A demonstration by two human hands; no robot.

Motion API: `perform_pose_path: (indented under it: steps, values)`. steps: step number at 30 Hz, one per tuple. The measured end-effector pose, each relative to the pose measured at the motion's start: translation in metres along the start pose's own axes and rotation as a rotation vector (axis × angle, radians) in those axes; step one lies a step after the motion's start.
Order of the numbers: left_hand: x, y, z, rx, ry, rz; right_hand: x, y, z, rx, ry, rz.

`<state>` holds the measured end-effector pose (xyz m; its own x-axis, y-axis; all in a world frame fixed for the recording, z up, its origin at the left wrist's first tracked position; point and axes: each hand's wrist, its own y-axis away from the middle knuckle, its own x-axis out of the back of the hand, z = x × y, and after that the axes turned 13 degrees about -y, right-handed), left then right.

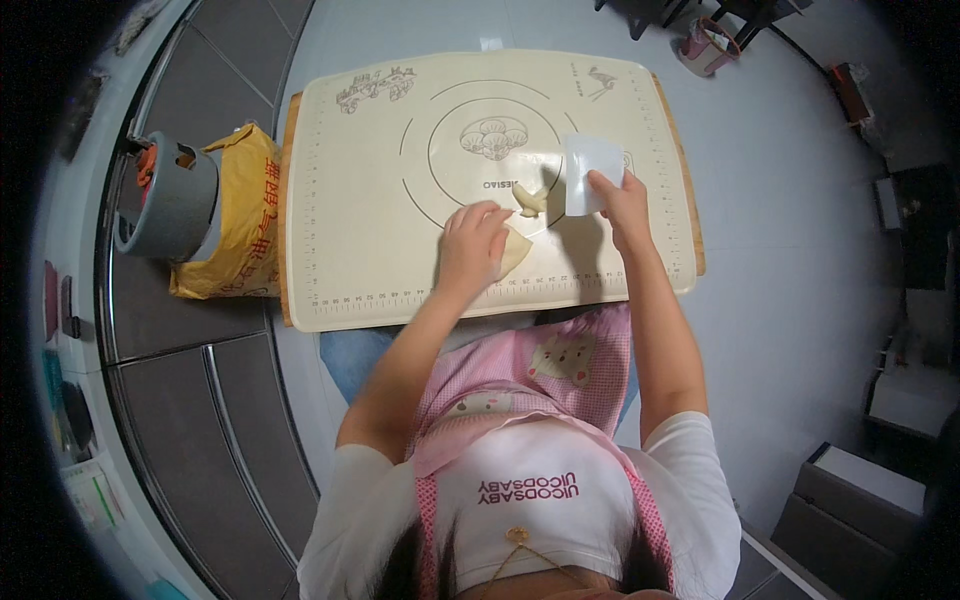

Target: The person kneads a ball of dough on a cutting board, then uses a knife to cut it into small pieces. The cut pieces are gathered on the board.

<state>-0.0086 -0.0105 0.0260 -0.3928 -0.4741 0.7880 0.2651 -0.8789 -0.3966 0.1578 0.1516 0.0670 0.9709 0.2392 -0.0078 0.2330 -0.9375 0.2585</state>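
Observation:
My right hand [624, 206] grips a flat white dough scraper [589, 169] by its lower edge, thumb on top, raised over a cream kneading mat [360, 202]. A shadow falls on the mat beside it. My left hand [472, 244] curls over a pale piece of dough [516, 255] near the mat's front side. Its fingers and palm hide the dough's left part; a pointed corner shows on the right. Just beyond this piece lie small dough scraps [531, 199], apart from both hands. The mat bears printed circles, drawings and rulers.
A wooden board [700, 247] shows under the mat's edges. Left of it stand a grey gas cylinder [176, 199] and a yellow bag [251, 217], beside dark cabinet doors [180, 292]. A waste bin [707, 49] is on the floor at far right.

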Motion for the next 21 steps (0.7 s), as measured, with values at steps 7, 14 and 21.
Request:
perform_pose_path:
  steps: [7,14,21]
  values:
    - [-0.024,-0.077,-0.017,-0.235,-0.135,-0.365,0.022,0.034,0.008,0.031,-0.169,0.13]
    - [-0.032,-0.108,-0.023,0.138,-0.145,-0.347,0.048,0.058,0.02,0.067,-0.229,0.202]
    - [-0.041,-0.109,-0.035,0.005,-0.273,-0.119,0.052,0.07,0.031,0.116,-0.265,0.159]
